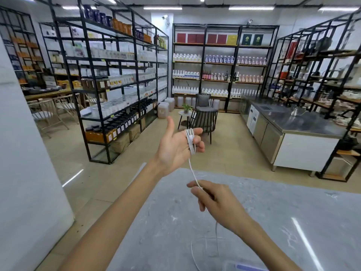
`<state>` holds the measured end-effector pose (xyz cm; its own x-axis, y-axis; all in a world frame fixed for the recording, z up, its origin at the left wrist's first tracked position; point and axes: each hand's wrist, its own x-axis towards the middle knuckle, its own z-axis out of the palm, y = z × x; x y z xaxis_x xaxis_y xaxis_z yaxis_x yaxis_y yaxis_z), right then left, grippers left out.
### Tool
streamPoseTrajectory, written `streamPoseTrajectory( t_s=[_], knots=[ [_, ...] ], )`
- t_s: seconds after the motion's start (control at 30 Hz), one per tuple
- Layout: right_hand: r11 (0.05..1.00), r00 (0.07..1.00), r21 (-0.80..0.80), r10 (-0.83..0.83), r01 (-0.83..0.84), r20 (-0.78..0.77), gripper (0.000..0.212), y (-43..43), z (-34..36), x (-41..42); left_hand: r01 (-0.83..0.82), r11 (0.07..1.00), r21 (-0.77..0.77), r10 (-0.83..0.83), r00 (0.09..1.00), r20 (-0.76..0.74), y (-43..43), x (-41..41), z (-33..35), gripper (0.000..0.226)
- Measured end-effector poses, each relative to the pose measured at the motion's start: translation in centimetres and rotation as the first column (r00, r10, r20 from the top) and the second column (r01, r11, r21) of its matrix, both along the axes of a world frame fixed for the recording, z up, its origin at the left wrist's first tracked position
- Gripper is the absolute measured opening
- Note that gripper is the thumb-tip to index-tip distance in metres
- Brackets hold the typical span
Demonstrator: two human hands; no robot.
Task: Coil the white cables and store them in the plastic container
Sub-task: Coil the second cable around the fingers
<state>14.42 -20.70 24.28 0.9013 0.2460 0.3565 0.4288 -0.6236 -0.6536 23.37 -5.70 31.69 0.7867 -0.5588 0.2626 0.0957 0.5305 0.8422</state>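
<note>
A stockroom lined with black metal shelves (109, 75) of bottles lies behind a grey marbled table (273, 212). Above the table's far edge, at 12 o'clock, the left grip (175, 145) is raised palm up with the thumb out. The white cable (191, 140) is wound in several loops round its partly curled fingers. At 5 o'clock from it, the right grip (216, 200) pinches the cable's free run between thumb and fingers. The slack drops to 6 o'clock and curves over the table beside a translucent plastic container (244, 267) at the frame's bottom edge.
</note>
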Motion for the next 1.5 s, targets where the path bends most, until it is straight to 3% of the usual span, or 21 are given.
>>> streamPoseTrajectory(
  t_s=[0.13, 0.23, 0.33, 0.43, 0.53, 0.63, 0.7, 0.8, 0.93, 1.03, 1.1, 1.17, 1.23, 1.3, 1.4, 1.5],
  knots=[
    [0.908, 0.975, -0.414, 0.042, 0.055, 0.22, 0.031, -1.2, 4.2, -1.4, 0.045, 0.979, 0.2, -0.05, 0.999, 0.018, -1.2, -0.6, -2.6, 0.09],
    [0.838, 0.838, -0.445, -0.026, 0.315, 0.545, 0.033, -3.2, 8.2, -1.3, 0.205, 0.946, 0.25, -0.24, 0.964, 0.117, -2.7, -2.2, -3.4, 0.089],
    [0.874, 0.76, -0.358, -0.021, 0.33, 0.65, 0.018, -4.8, 10.9, -1.0, 0.313, 0.916, 0.25, -0.364, 0.912, 0.191, -3.7, -3.9, -2.8, 0.087],
    [0.978, 0.806, -0.155, -0.022, 0.14, 0.592, 0.007, -5.8, 11.5, 0.4, 0.389, 0.895, 0.219, -0.431, 0.881, 0.195, -3.9, -5.0, -1.8, 0.089],
    [0.996, 0.93, 0.088, -0.027, -0.006, 0.366, 0.003, -5.6, 10.6, 2.2, 0.442, 0.884, 0.149, -0.462, 0.875, 0.147, -3.4, -5.1, -1.2, 0.091],
    [0.907, 0.999, 0.421, 0.016, -0.033, 0.046, 0.037, -3.6, 7.1, 3.3, 0.445, 0.894, 0.04, -0.447, 0.89, 0.088, -2.8, -4.3, -0.7, 0.095],
    [0.857, 0.999, 0.513, -0.045, 0.049, -0.022, 0.049, -2.6, 3.9, 3.4, 0.417, 0.909, 0.003, -0.417, 0.909, 0.024, -2.6, -3.6, -0.8, 0.098],
    [0.917, 0.982, 0.353, -0.184, 0.185, -0.036, 0.036, -1.8, 0.0, 2.6, 0.382, 0.924, 0.018, -0.38, 0.923, -0.051, -2.4, -3.1, -1.9, 0.098],
    [0.979, 0.994, 0.182, -0.079, 0.091, -0.074, 0.021, -0.8, -2.7, -0.3, 0.218, 0.976, 0.021, -0.215, 0.971, -0.104, -2.2, -1.4, -2.9, 0.094],
    [0.997, 0.995, -0.043, -0.071, 0.068, -0.069, 0.024, -0.9, -2.2, -2.5, 0.1, 0.994, 0.041, -0.094, 0.989, -0.115, -2.0, -0.1, -3.2, 0.092],
    [0.958, 0.981, -0.228, -0.144, 0.171, 0.132, 0.02, -1.6, -0.2, -3.6, 0.123, 0.987, 0.106, -0.111, 0.987, -0.113, -2.1, 0.0, -3.7, 0.093],
    [0.891, 0.88, -0.301, -0.19, 0.341, 0.435, 0.018, -2.6, 2.8, -3.8, 0.23, 0.961, 0.151, -0.214, 0.97, -0.111, -2.5, -1.0, -4.2, 0.095],
    [0.873, 0.774, -0.264, -0.181, 0.41, 0.606, 0.015, -3.9, 5.8, -3.4, 0.359, 0.914, 0.187, -0.357, 0.933, -0.044, -3.4, -2.7, -4.6, 0.095],
    [0.902, 0.762, -0.236, -0.139, 0.361, 0.633, 0.014, -4.8, 7.9, -2.4, 0.425, 0.883, 0.2, -0.44, 0.898, 0.032, -4.2, -4.3, -4.3, 0.09],
    [0.984, 0.867, 0.018, -0.167, 0.18, 0.469, 0.008, -5.5, 8.6, -0.5, 0.45, 0.879, 0.154, -0.463, 0.885, 0.054, -4.4, -5.6, -3.1, 0.086],
    [0.951, 0.973, 0.309, -0.078, 0.007, 0.216, 0.012, -5.5, 7.9, 1.5, 0.419, 0.893, 0.163, -0.433, 0.899, 0.06, -3.7, -5.9, -2.3, 0.084]
  ],
)
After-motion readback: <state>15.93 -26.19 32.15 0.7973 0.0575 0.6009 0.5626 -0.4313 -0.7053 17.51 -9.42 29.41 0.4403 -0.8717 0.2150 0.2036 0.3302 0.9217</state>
